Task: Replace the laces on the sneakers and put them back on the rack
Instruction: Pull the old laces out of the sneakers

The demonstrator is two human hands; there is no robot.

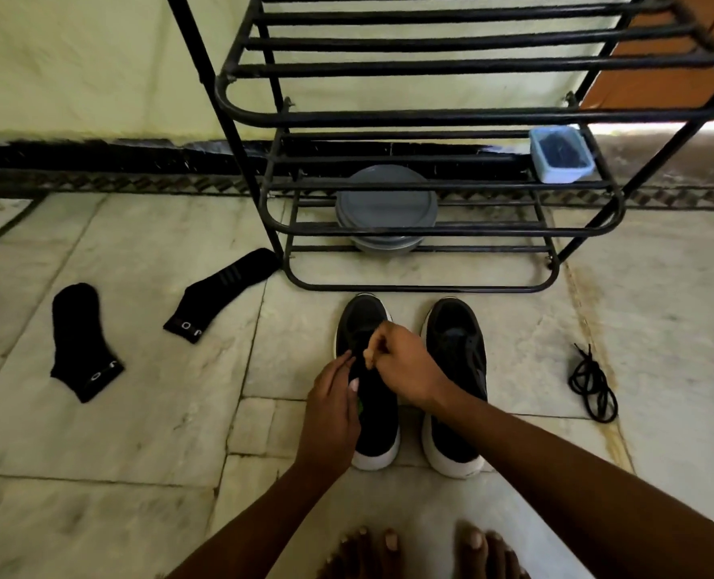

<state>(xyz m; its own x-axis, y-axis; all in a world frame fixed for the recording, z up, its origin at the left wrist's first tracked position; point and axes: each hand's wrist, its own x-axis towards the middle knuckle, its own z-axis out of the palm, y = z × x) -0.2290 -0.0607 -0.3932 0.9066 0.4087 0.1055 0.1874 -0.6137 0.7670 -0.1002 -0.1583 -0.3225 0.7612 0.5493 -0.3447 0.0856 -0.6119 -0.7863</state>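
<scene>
I see both sneakers standing side by side on the floor (pixel 117 432), toes toward the rack (pixel 430 114) and just short of its bottom rail. My left hand (pixel 332 411) holds the left sneaker (pixel 365 319) at the edge of its opening, fingers curled on the upper. My right hand (pixel 405 369) is over its lacing, fingers pinched tight there; black on black, I cannot make out a lace in them. The right sneaker (pixel 455 361) stands untouched. A loose black lace (pixel 593 386) lies coiled to the right, well apart.
</scene>
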